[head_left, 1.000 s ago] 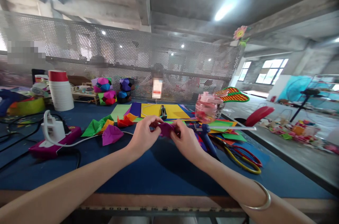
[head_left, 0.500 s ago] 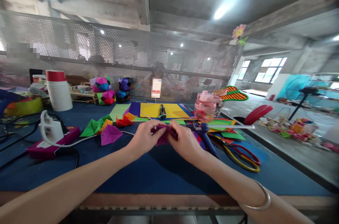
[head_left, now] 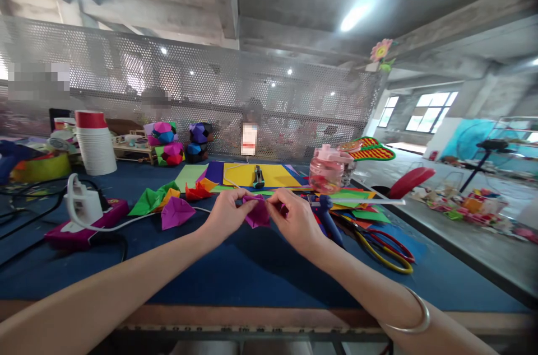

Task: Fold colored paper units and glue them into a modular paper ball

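A folded piece of purple paper (head_left: 257,215) is held up over the blue table, between my two hands. My left hand (head_left: 229,212) pinches its left edge with thumb and fingers. On the other side, my right hand (head_left: 294,218) grips the paper near its right edge, fingers curled; part of the paper is hidden behind them. To the left lie another folded purple paper piece (head_left: 177,213), a green one (head_left: 153,200) and an orange-red one (head_left: 199,189). A blue glue gun (head_left: 324,210) lies just right of my right hand.
Scissors (head_left: 389,248) with red and yellow handles lie at the right. Behind my hands are a utility knife (head_left: 258,176) on yellow paper (head_left: 281,174) and a pink jar (head_left: 325,169). A power strip (head_left: 86,229), cables and stacked paper cups (head_left: 96,145) stand left.
The purple paper has turned so that more of its face shows between my hands. My right fingers have shifted slightly right, and both hands still hold it.
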Tool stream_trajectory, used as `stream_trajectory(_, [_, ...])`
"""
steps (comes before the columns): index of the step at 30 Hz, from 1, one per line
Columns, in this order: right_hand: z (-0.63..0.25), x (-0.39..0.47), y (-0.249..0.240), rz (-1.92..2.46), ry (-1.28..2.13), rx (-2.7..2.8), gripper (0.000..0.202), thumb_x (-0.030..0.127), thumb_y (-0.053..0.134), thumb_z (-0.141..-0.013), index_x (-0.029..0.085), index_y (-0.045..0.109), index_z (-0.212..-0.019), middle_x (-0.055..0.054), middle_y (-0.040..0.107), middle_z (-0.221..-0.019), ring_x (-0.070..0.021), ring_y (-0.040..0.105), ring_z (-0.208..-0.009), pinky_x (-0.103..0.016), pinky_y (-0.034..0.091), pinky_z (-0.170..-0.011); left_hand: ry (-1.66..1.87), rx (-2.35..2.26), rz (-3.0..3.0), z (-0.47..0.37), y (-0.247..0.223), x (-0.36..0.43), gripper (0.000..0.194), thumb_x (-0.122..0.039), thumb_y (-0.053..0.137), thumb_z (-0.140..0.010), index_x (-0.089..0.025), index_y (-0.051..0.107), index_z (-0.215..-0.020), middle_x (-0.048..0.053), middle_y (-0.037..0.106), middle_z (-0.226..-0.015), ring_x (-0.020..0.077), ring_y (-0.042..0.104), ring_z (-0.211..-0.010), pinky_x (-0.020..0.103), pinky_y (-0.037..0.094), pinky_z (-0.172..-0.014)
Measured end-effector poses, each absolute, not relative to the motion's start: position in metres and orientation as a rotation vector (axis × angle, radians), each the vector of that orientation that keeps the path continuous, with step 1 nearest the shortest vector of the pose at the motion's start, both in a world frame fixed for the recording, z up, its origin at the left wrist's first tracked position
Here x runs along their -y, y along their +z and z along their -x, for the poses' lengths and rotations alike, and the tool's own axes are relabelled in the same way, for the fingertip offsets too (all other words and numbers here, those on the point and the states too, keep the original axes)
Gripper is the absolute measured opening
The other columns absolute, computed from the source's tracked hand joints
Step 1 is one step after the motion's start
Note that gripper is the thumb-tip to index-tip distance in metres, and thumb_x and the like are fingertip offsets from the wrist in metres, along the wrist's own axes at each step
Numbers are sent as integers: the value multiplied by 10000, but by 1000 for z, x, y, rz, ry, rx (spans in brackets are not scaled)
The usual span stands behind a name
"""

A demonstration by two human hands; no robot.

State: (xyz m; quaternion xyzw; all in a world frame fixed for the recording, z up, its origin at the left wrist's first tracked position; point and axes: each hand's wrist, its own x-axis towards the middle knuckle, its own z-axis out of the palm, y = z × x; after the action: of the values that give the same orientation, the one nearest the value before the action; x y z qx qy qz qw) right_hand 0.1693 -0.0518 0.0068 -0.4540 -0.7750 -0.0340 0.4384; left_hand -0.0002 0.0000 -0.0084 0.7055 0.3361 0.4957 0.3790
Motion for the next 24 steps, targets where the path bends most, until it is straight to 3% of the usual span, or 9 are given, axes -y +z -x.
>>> stream_trajectory(10, [-171,49,7,1155,70,1870,128,192,577,-834,184,568,-707,21,589,-654,-110,515,-602,-221,372,-567,1251,-823,-1898,2,-7,1,164,-283,636,-774,-142,711,-814,51,712,-778,184,650,-750,279,506,-708])
stream_trajectory(13, [-171,50,9,1136,137,1859,53,198,568,-853,181,618,-859,-11,648,-782,-130,582,-698,-222,410,-589,1236,-827,-1932,2,-2,3,159,-282,627,-769,-141,698,-788,49,697,-759,176,630,-730,271,491,-686])
stream_trajectory(17, [-169,50,9,1048,209,1886,171,153,546,-861,188,631,-1004,-44,663,-922,-153,618,-824,-249,465,-679,1228,-840,-1944,3,2,6,142,-264,621,-755,-138,686,-763,46,685,-730,171,617,-703,274,482,-672])
stream_trajectory(20, [-169,48,8,974,254,1896,160,143,538,-864,187,636,-983,-53,654,-933,-161,616,-842,-285,487,-754,1222,-849,-1934,3,2,7,120,-236,624,-743,-136,688,-753,43,690,-720,172,623,-700,277,484,-675])
stream_trajectory(24, [-170,46,7,897,245,1905,99,133,538,-850,177,625,-866,-57,621,-881,-166,598,-811,-291,488,-722,1160,-824,-1869,3,3,7,125,-228,631,-742,-129,703,-767,48,703,-711,172,640,-675,277,500,-657])
